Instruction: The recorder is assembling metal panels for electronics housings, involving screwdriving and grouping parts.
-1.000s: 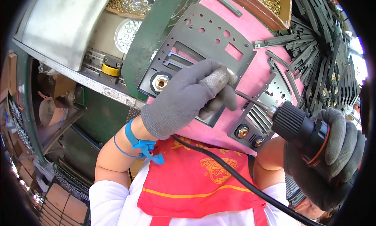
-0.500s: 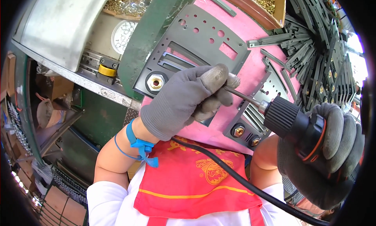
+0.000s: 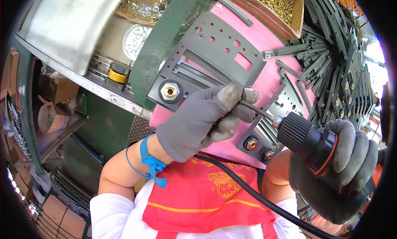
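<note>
In a grey work glove, my right hand (image 3: 335, 172) is wrapped round a black and orange power screwdriver (image 3: 304, 137) at the right. Its long metal bit (image 3: 258, 110) points up and left. The gloved fingers of my left hand (image 3: 211, 110) are pinched round the tip of that bit; whether a screw sits there too is hidden. Behind my left hand lies a dark grey metal panel (image 3: 215, 36) with holes, slots and a large brass-centred nut (image 3: 170, 91) at its near left corner. A second such panel (image 3: 287, 98) lies partly beneath the screwdriver.
Pink sheeting (image 3: 271, 75) covers the worktop. Dark metal strips (image 3: 318, 52) are heaped at the right. A box of brass-coloured small parts (image 3: 277, 3) stands at the back, and a white dish of rings (image 3: 135, 41) at the left. A black cable (image 3: 244, 185) crosses my red apron.
Both hands still hold the screwdriver and its bit. My left hand has shifted slightly right and down in the picture, while the right has moved slightly left. The panels appear a little lower.
</note>
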Action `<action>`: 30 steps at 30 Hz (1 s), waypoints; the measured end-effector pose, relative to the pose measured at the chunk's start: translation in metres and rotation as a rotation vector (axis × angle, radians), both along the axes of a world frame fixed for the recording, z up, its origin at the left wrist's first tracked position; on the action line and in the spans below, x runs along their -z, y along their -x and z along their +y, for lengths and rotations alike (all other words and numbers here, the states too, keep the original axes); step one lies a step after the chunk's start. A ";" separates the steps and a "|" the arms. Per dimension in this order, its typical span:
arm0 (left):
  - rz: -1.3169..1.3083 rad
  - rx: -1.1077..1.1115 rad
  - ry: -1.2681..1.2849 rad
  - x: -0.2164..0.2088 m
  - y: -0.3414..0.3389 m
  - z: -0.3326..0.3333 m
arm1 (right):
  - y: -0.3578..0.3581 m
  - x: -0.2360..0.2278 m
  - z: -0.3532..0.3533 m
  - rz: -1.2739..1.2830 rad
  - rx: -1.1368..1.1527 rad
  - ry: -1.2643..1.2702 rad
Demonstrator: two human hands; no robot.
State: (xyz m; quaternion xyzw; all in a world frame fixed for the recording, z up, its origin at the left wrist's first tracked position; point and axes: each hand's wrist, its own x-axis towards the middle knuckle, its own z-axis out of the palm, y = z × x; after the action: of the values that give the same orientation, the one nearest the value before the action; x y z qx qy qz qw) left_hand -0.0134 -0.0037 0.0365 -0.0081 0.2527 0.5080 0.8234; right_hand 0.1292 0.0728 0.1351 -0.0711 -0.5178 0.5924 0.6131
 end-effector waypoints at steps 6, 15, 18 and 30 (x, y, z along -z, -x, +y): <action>0.145 0.122 0.032 -0.006 0.001 -0.002 | -0.006 -0.001 -0.006 -0.025 -0.017 0.087; 0.239 0.183 0.148 -0.033 0.019 -0.011 | -0.010 0.011 0.003 -0.043 -0.083 0.005; 0.692 0.182 -0.035 -0.024 0.032 -0.039 | -0.015 0.019 0.006 0.067 0.035 0.116; 2.138 0.055 -0.875 0.035 0.032 -0.070 | -0.012 0.028 0.019 -0.471 -0.068 0.417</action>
State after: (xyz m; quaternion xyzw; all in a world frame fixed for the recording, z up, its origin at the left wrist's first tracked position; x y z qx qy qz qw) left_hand -0.0450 -0.0734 0.0017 0.7175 0.6233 0.2815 0.1324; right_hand 0.1409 0.0920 0.1067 -0.3131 -0.5150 0.6731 0.4286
